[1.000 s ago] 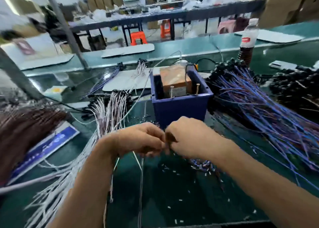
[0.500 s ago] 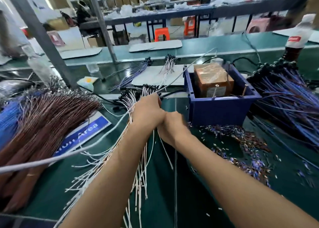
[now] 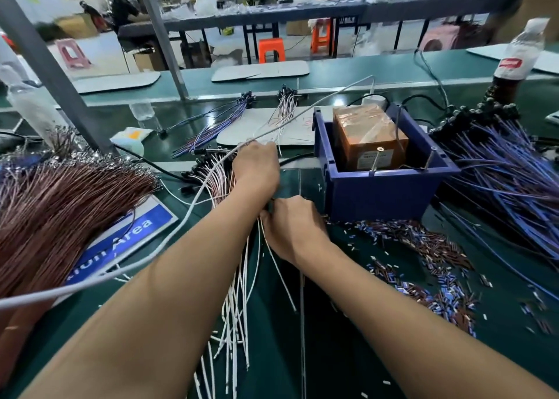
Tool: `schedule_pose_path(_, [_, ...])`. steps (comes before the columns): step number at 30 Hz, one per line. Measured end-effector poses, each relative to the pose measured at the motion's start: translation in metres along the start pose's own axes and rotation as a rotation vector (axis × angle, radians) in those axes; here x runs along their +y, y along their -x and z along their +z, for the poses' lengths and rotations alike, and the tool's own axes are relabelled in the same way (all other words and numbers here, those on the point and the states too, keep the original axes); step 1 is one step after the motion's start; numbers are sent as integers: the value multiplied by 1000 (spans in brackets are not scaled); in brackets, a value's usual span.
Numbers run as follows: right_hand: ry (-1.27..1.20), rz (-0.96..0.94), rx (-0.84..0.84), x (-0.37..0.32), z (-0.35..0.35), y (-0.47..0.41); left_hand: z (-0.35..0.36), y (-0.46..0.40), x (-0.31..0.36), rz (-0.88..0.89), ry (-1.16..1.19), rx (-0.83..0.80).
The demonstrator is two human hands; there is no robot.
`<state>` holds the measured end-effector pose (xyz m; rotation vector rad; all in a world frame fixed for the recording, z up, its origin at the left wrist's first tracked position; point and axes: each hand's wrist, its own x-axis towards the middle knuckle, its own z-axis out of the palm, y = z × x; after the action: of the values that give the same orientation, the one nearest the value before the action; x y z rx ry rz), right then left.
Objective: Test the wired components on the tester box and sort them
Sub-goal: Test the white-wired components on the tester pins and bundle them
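Head view: a worker's left hand (image 3: 257, 168) reaches into the fanned bundle of white-wired components (image 3: 233, 292), fingers hidden; the right hand (image 3: 290, 226) apparently pinches its wires beside the brown tester box (image 3: 370, 143) in a blue plastic bin (image 3: 378, 193). Large piles remain untested.

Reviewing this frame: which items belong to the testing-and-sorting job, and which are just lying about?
Job:
- white-wired pile, left hand and right hand in it
- blue bin holding the brown tester box
- blue-wired pile
- brown-wired pile

Lying about:
- cola bottle
- insulation scraps
- orange stool
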<state>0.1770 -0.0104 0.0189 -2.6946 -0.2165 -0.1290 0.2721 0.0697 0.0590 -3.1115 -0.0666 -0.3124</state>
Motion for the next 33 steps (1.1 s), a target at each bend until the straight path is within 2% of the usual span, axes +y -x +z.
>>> schedule_pose_path(7, [-10, 29, -41, -2, -4, 1, 2, -1, -2, 4, 6, -27])
schedule_pose_path(16, [-42, 57, -59, -1, -8, 3, 10, 7, -2, 26, 46, 125])
schedule_pose_path(18, [-145, 104, -35, 0, -8, 3, 3, 13, 3, 22, 213, 181])
schedule_pose_path(21, [-377, 120, -4, 4, -9, 6, -13, 30, 11, 65, 569, 155])
schedule_pose_path(26, [-342, 14, -59, 17, -16, 21, -42, 74, 27, 292, 966, 173])
schedule_pose_path(30, [-790, -154, 31, 23, -18, 34, -74, 94, 28, 357, 1216, 324])
schedule_pose_path(33, [-933, -254, 167, 16, -24, 42, -99, 107, 29, 400, 1399, 410])
